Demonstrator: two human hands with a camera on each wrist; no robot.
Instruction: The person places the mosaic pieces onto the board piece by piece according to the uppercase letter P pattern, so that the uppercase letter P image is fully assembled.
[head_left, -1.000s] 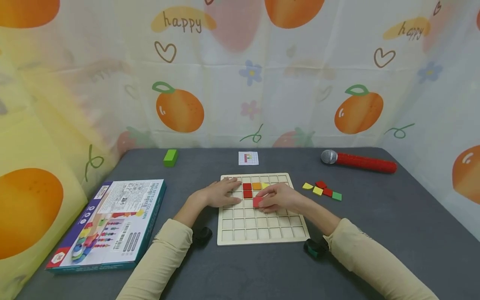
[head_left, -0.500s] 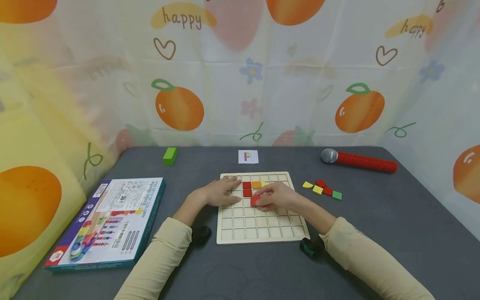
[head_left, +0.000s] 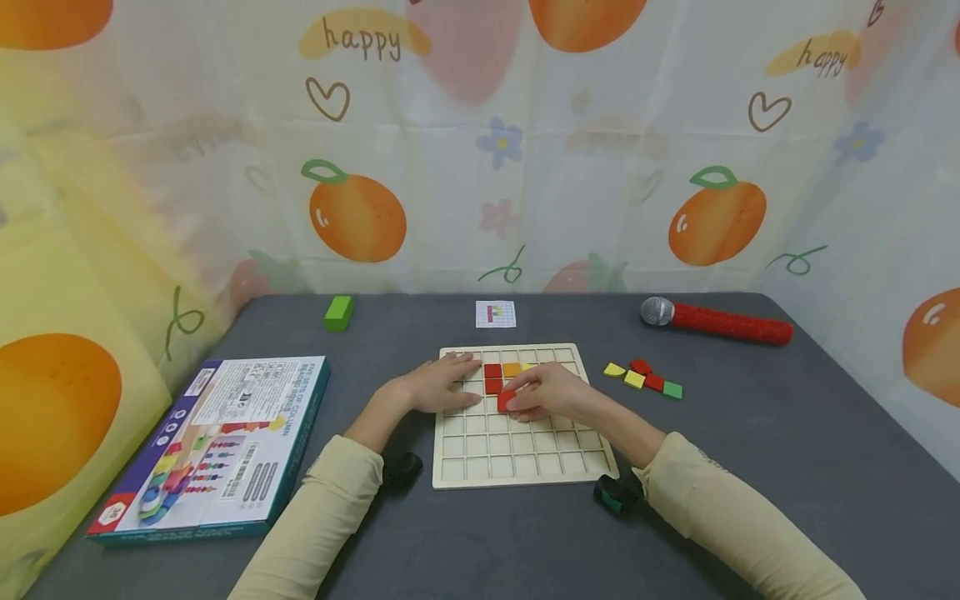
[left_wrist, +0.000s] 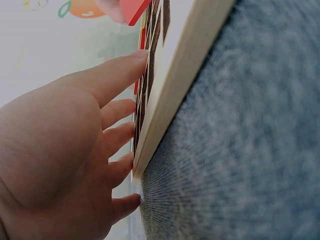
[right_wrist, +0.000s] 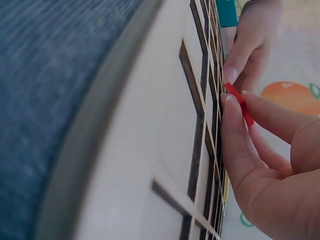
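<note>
Probably I'm setting down a flat, square red tile, and the next move, I judge, calls for levelling it before release. My right hand pinches it, plain-faced and tilted, over the pale wooden gridded board; my left hand rests there, fingers spread.

Table: was grey
Box: lay left
Block: green, sat back left
Card: lay back middle
Board: lay centre
Tiles: lay right of board
Mic: lay back right
</note>
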